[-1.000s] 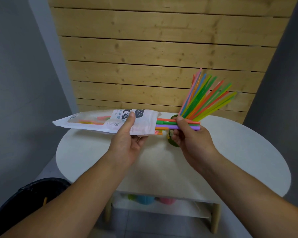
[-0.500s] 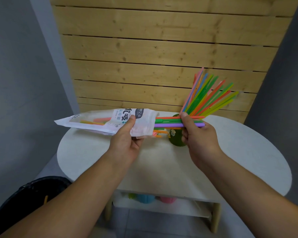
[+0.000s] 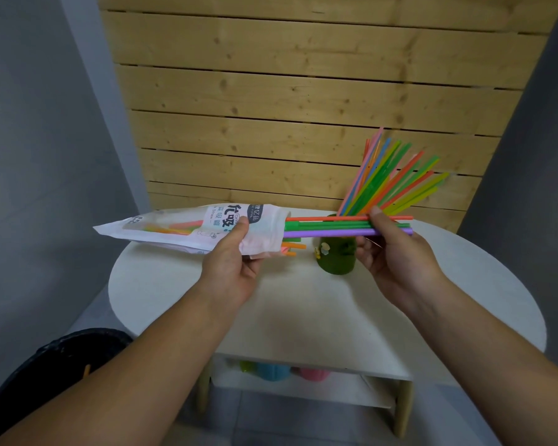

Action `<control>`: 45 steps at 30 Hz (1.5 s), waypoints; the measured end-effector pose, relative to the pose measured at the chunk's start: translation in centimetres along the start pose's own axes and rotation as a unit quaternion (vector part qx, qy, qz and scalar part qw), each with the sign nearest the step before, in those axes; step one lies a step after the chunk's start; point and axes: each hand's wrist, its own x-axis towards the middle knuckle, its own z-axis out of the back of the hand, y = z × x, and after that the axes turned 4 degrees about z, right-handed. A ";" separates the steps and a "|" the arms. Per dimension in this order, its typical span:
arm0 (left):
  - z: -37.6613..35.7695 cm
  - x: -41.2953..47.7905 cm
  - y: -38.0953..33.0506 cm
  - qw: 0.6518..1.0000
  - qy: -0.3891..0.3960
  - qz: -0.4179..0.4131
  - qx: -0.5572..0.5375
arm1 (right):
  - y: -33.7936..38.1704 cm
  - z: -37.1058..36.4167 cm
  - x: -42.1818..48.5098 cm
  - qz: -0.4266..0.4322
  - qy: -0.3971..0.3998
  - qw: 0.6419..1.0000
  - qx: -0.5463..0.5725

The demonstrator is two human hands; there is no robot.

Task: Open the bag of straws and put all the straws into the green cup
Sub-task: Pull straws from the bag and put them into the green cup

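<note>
While left hand (image 3: pixel 236 268) grips bag (image 3: pixel 187 230) (sideways), right hand (image 3: pixel 390 252) pinches straws (image 3: pixel 329 227).

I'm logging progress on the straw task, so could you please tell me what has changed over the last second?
The right hand, pinching a few straws, has drawn them further right out of the bag, uncovering more of the green cup. Nothing was newly gripped or released. The left hand holds the bag as before, and the fan of straws stays in the cup.
</note>
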 end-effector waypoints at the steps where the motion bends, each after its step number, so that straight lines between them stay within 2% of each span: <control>1: 0.0 0.0 0.0 1.000 0.000 0.000 0.000 | 0.0 0.0 0.0 0.005 0.006 1.000 0.004; 6: -0.1 0.0 0.2 1.000 -0.014 -0.008 -0.002 | -0.2 -0.3 -0.2 0.041 0.034 0.999 0.003; 23: 0.4 0.6 -1.1 0.999 -0.026 -0.019 -0.006 | 2.1 2.1 1.3 0.113 -0.009 0.994 0.000; 39: 0.8 0.6 -0.9 0.997 -0.081 -0.017 0.006 | 4.7 6.2 1.6 0.238 -0.120 0.962 -0.048; 45: 0.5 0.4 0.1 0.996 -0.089 -0.012 0.016 | 5.2 6.8 1.1 0.290 -0.148 0.939 -0.114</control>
